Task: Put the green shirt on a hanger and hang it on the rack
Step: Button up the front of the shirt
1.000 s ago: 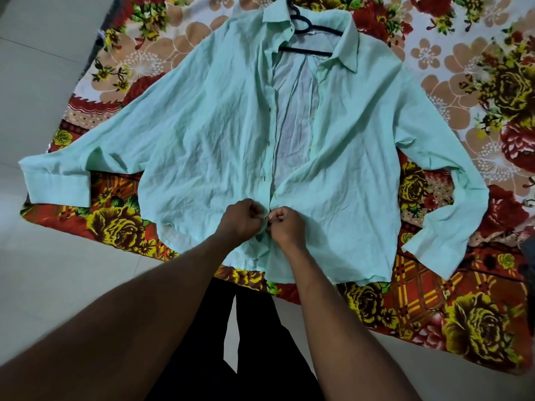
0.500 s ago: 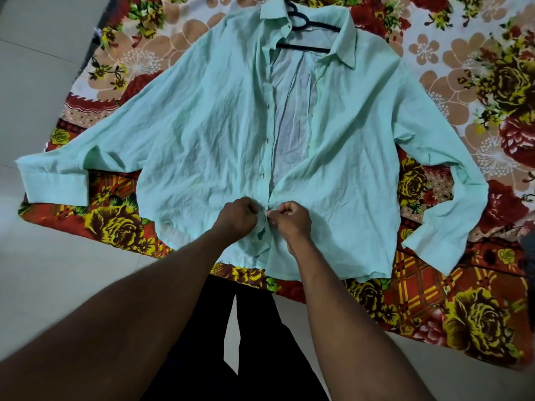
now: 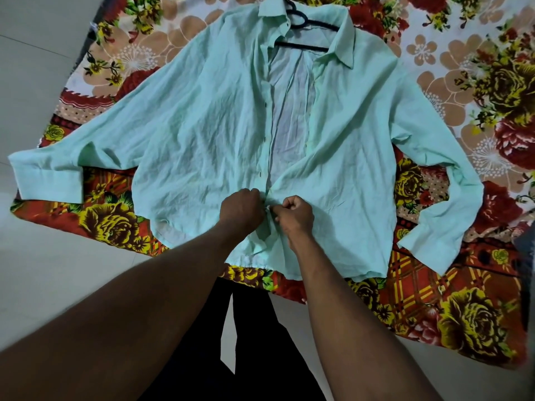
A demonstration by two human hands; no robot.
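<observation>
Clenched side by side, left hand [image 3: 241, 211] and right hand [image 3: 296, 214], each pinching a front edge of the green shirt [image 3: 202, 125] low on the placket, by the near edge of the blanket [image 3: 115, 224]. Long axis straight ahead; hanger [image 3: 301, 46] inside the collar toward the far edge, well beyond both.

Light: soft, even, rather dim; a faint shadow falls beside the right hand [image 3: 295, 215] on the wrinkled pale green shirt [image 3: 202, 134]. Focus is sharp; wide-angle bending shows toward edges.

Pale tiled floor [image 3: 43, 285] under a floral blanket [image 3: 463, 314], green shirt [image 3: 202, 134] flat on top.
</observation>
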